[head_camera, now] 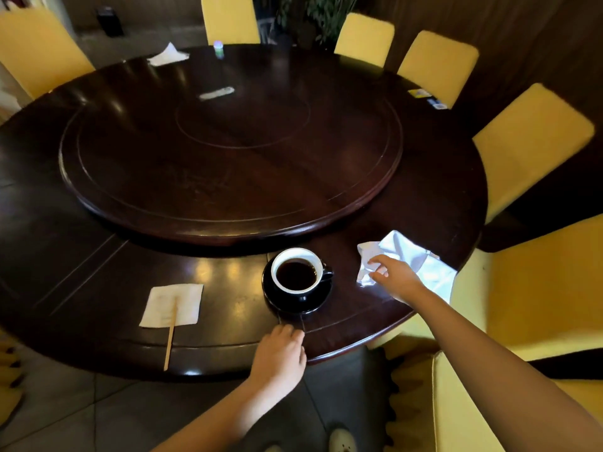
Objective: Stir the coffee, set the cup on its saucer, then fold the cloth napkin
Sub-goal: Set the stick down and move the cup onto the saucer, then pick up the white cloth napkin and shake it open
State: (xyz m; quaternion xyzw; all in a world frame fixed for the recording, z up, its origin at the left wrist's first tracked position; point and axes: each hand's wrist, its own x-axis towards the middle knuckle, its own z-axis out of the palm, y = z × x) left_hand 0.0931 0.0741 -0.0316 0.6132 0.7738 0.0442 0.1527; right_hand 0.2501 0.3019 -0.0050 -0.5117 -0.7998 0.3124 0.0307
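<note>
On the big dark round surface (137,288), the white cloth napkin (411,259) lies crumpled under the right hand (396,277), whose fingers rest spread on it, the left hand (280,353) lies flat and open near the cup (297,272) of coffee on its saucer (293,303).

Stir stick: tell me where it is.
The stir stick lies left of the cup, its top on a paper napkin, reaching toward the table's near edge.

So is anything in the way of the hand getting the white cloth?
No. The right hand already has its fingertips on the crumpled white cloth napkin. The black coffee cup sits off to its left, clear.
</note>
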